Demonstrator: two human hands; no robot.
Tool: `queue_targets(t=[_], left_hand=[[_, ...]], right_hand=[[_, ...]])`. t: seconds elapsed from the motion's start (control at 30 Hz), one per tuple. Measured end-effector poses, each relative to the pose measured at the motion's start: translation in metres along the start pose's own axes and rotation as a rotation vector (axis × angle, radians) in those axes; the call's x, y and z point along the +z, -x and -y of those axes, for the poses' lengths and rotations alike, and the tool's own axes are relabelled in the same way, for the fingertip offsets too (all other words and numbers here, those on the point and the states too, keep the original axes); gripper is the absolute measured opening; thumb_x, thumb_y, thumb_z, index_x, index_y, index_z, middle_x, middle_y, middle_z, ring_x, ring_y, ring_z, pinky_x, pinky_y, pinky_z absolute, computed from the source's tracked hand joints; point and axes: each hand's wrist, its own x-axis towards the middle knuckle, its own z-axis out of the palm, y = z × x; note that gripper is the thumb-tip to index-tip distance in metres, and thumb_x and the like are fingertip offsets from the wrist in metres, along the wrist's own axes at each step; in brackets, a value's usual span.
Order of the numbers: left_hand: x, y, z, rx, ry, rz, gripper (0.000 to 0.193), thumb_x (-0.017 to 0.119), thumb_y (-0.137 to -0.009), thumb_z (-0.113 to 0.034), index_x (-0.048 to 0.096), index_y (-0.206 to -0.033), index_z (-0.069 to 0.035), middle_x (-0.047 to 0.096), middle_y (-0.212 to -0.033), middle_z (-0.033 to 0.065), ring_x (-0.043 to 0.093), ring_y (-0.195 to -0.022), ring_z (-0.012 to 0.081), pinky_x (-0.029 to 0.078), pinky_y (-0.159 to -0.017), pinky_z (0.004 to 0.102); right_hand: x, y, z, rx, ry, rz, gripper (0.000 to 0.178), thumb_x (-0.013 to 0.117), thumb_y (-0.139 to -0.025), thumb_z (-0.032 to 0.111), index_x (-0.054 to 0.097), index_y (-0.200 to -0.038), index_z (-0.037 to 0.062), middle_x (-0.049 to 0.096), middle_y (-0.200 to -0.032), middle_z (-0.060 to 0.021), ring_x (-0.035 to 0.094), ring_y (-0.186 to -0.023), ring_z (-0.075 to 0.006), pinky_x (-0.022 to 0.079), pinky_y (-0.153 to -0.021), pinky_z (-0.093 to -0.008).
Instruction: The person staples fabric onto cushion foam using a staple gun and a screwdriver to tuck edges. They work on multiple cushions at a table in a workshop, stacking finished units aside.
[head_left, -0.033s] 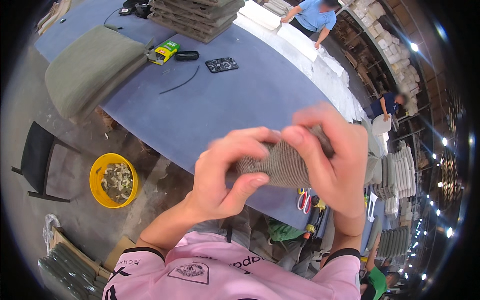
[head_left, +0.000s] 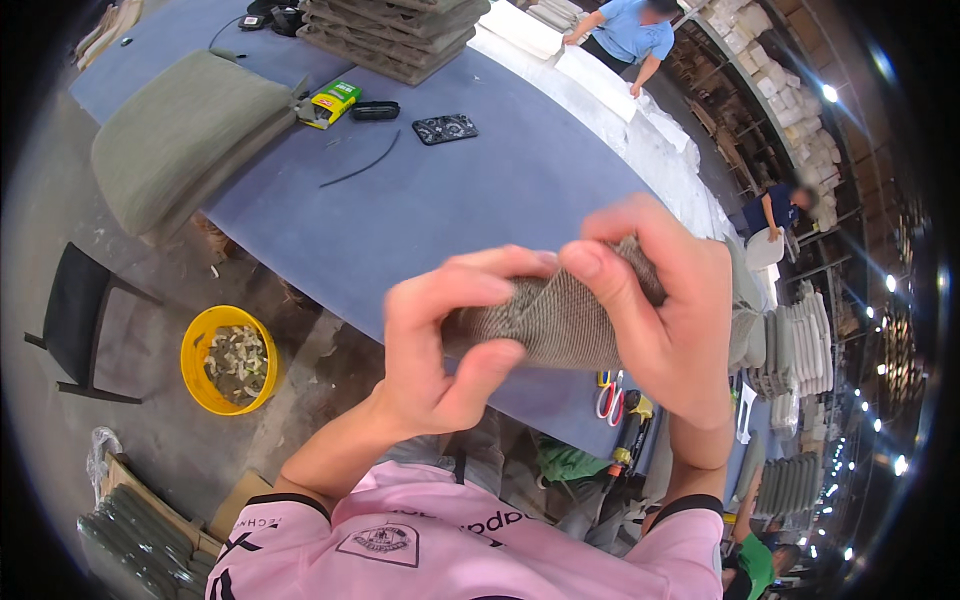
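A grey-brown ribbed, fabric-covered piece (head_left: 570, 325), perhaps a cushion seen edge-on, is held up over the near edge of the table. My left hand (head_left: 430, 340) grips its left end, fingers over the top and thumb below. My right hand (head_left: 675, 320) is closed on its right part, the thumb pressing the top face near the left fingertips. Both hands hide much of the piece, and a grey part shows past the right wrist. Red-handled scissors (head_left: 609, 400) lie on the table just under the right hand.
On the blue-grey table (head_left: 430, 210) are a phone (head_left: 445, 129), a black case (head_left: 375, 111), a green-yellow box (head_left: 333, 103) and stacked grey cushions (head_left: 400, 40). Another padded piece (head_left: 180, 140) overhangs the left edge. A yellow bucket (head_left: 215, 390) stands on the floor. Other people work beyond.
My left hand has shifted slightly left and up, and the right fingers have moved a little up. Both keep their hold on the ribbed piece.
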Motion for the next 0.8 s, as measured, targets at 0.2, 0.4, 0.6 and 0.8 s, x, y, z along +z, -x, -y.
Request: queue_targets(t=[0.2, 0.4, 0.6, 0.8], left_hand=[[-0.011, 0.012, 0.007, 0.174, -0.32, 0.04, 0.026, 0.078, -0.095, 0.004, 0.069, -0.118, -0.002, 0.072, -0.135, 0.0329, 0.078, -0.114, 0.0404, 0.064, -0.092, 0.0391], [-0.016, 0.007, -0.007, 0.108, -0.419, 0.099, 0.023, 0.085, -0.089, -0.001, 0.076, -0.11, -0.004, 0.075, -0.13, 0.0273, 0.08, -0.096, 0.0315, 0.065, -0.077, 0.0349], [-0.016, -0.014, -0.03, 0.076, -0.568, 0.26, 0.023, 0.085, -0.087, -0.002, 0.073, -0.107, -0.004, 0.076, -0.12, 0.0188, 0.075, -0.084, 0.0261, 0.06, -0.067, 0.0338], [-0.008, -0.015, -0.038, -0.11, -0.503, 0.28, 0.027, 0.066, -0.112, -0.028, 0.062, -0.105, -0.002, 0.075, -0.125, 0.0256, 0.078, -0.111, 0.0374, 0.062, -0.096, 0.0452]], right_hand=[[0.005, -0.002, -0.006, -0.109, -0.17, -0.055, 0.011, 0.081, -0.097, 0.006, 0.07, -0.098, 0.0014, 0.068, -0.084, -0.0062, 0.063, -0.071, -0.0149, 0.046, -0.061, -0.0293], [-0.028, 0.008, 0.003, -0.353, 0.087, 0.122, 0.034, 0.092, -0.08, 0.025, 0.081, -0.104, 0.0042, 0.069, -0.089, -0.0061, 0.064, -0.073, -0.0194, 0.047, -0.062, -0.0317], [-0.04, 0.019, 0.022, -0.317, 0.295, 0.086, 0.053, 0.093, -0.068, 0.04, 0.083, -0.106, 0.0051, 0.067, -0.087, -0.0058, 0.064, -0.074, -0.0226, 0.046, -0.062, -0.0345], [-0.038, 0.022, 0.019, -0.309, 0.286, 0.004, 0.034, 0.093, -0.074, 0.028, 0.079, -0.094, 0.0047, 0.065, -0.085, -0.0069, 0.062, -0.072, -0.0235, 0.045, -0.061, -0.0349]])
